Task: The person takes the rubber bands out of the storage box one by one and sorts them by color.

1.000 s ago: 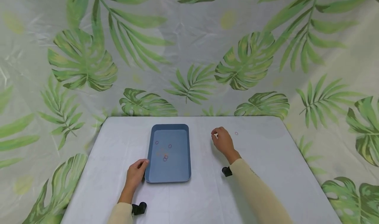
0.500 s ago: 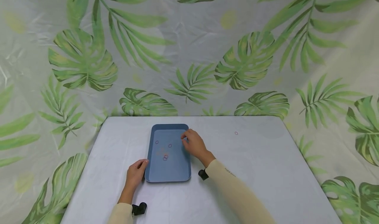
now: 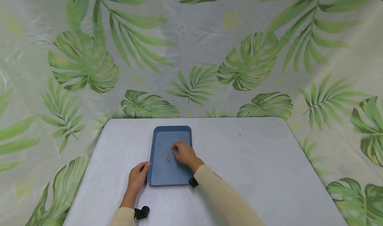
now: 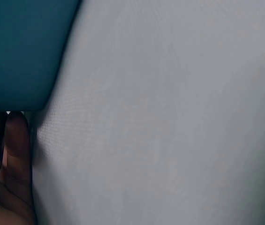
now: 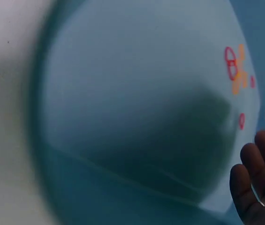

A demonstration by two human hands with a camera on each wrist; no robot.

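Observation:
A blue rectangular tray (image 3: 160, 176) lies on the white-covered table. Inside it are small red rings (image 3: 159, 144), like thin bands, and several orange ones (image 5: 236, 87). Two of the red rings (image 5: 231, 63) overlap. My left hand (image 3: 138, 176) pinches the tray's left rim near its front corner; in the left wrist view its fingertips meet the tray edge. My right hand (image 3: 185, 154) hovers over the right half of the tray, fingers bent. The right wrist view shows some of its fingers (image 5: 248, 159), but whether anything is held between the tips is hidden.
A lone red ring (image 3: 239, 135) lies on the white tablecloth (image 3: 254, 172) to the right of the tray. A leaf-printed curtain (image 3: 191, 46) rises behind the table's back edge. Black wrist cameras (image 3: 193, 182) sit on both forearms.
My right hand has moved left from the table right of the tray to above the tray, now covering one red ring in the head view. The left hand stays at the rim.

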